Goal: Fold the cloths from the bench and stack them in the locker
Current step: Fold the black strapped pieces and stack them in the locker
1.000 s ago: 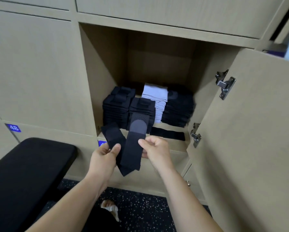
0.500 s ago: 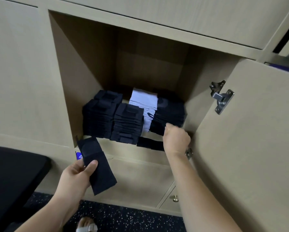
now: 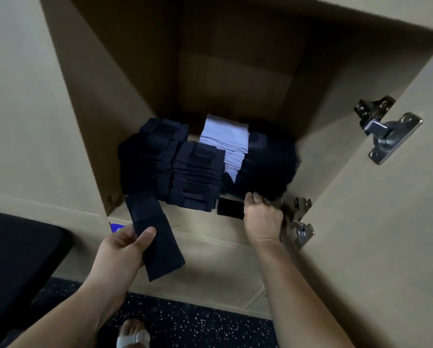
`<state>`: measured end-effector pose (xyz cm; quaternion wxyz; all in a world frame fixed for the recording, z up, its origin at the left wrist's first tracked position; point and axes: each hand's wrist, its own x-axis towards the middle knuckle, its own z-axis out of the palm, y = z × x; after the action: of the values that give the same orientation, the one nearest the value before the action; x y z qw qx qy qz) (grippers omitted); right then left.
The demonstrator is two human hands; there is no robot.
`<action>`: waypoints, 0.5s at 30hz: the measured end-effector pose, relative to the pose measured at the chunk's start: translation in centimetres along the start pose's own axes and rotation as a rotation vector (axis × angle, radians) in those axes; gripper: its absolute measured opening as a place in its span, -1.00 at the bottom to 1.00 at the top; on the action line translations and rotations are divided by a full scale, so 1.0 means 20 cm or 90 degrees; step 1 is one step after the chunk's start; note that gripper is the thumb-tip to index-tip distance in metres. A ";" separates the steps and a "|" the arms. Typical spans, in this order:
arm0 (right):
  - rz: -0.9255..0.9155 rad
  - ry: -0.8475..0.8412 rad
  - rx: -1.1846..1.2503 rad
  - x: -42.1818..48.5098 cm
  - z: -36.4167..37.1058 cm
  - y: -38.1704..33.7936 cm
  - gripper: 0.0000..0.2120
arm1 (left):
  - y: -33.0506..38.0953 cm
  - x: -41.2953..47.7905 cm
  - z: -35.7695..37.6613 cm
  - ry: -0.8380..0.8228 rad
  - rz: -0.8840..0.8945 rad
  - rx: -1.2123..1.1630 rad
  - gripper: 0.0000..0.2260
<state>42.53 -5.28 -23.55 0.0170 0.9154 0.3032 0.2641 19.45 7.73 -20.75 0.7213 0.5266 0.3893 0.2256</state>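
A folded dark cloth (image 3: 157, 237) — flat, long, navy — is pinched in the left hand (image 3: 125, 249) before the locker (image 3: 90, 121); the right hand (image 3: 261, 222) is curled at the foot of the right stack (image 3: 268, 169) — grip not discernible.

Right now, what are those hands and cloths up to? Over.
Left hand grips folded dark cloth, outside locker. Right hand at right stack's foot, grip unclear. Locker door stands open.
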 end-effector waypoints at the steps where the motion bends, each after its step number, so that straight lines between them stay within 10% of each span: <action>1: -0.003 0.004 -0.007 -0.01 0.01 -0.01 -0.60 | 0.00 0.01 0.00 -0.003 0.002 0.003 -0.87; 15: -0.033 0.064 0.036 0.09 0.04 0.11 -0.67 | -0.01 -0.01 0.01 -0.020 0.004 -0.017 -0.86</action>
<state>45.30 -5.91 -22.92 -0.0169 0.8931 0.3344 0.3005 19.51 7.43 -20.90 0.7336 0.5217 0.3730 0.2246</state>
